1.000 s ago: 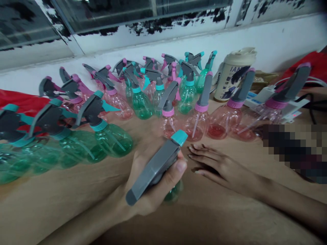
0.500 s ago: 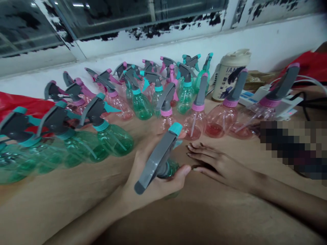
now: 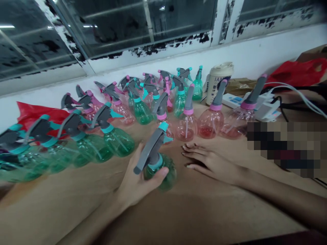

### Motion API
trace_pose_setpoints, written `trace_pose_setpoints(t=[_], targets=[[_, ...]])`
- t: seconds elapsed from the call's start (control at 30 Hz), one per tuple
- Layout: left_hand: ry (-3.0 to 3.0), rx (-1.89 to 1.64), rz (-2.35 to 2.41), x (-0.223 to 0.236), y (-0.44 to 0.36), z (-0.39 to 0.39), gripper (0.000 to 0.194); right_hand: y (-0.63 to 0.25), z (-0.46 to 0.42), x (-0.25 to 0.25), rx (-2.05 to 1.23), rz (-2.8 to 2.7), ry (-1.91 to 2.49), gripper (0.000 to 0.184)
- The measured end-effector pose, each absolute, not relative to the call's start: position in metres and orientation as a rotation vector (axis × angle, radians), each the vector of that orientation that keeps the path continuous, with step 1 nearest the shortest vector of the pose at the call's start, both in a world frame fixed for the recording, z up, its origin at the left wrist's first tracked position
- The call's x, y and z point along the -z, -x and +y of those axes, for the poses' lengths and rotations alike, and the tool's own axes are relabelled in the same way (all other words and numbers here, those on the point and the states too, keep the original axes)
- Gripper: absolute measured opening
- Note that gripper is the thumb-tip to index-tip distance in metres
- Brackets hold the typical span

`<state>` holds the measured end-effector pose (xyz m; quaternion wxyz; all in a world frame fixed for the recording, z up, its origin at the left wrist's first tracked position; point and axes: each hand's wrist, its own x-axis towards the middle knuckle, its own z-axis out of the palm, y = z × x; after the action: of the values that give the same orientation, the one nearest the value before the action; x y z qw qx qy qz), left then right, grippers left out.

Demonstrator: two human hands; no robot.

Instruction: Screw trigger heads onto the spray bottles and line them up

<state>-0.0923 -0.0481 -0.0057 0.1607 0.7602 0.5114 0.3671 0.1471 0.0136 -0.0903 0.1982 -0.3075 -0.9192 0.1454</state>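
Observation:
My left hand (image 3: pixel 139 180) is wrapped round the body of a green spray bottle (image 3: pixel 167 175) with a grey trigger head and a teal nozzle and collar. The bottle is close to upright, its nozzle pointing away from me and to the right. My right hand (image 3: pixel 204 160) rests palm down on the wooden table (image 3: pixel 199 204), fingers stretched out, just right of that bottle and apart from it. Ahead of both hands stands a pink spray bottle (image 3: pixel 187 127), beside another pink spray bottle (image 3: pixel 211 124).
A row of green spray bottles (image 3: pixel 119 141) runs along the left. Several pink and green ones crowd the back by the wall. At the back right are a coffee cup (image 3: pixel 217 81), a power strip with cables (image 3: pixel 265 107) and a red bag (image 3: pixel 296 73). Another red bag (image 3: pixel 43 114) lies left.
The bottle in my left hand has tipped from leaning towards me to nearly upright, showing more of its green body. My right hand stays flat. The camera view has shifted slightly.

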Motion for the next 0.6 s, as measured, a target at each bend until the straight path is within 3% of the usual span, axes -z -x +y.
trace_pose_setpoints(t=[0.17, 0.6], targets=[[-2.195, -1.039, 1.603, 0.006, 0.099, -0.057, 0.02, -0.147, 0.014, 0.091, -0.411, -2.546, 0.832, 0.043], [-2.141, -1.157, 1.962, 0.008, 0.132, -0.032, 0.028, -0.139, 0.016, 0.056, -0.322, -2.488, 0.969, 0.037]])
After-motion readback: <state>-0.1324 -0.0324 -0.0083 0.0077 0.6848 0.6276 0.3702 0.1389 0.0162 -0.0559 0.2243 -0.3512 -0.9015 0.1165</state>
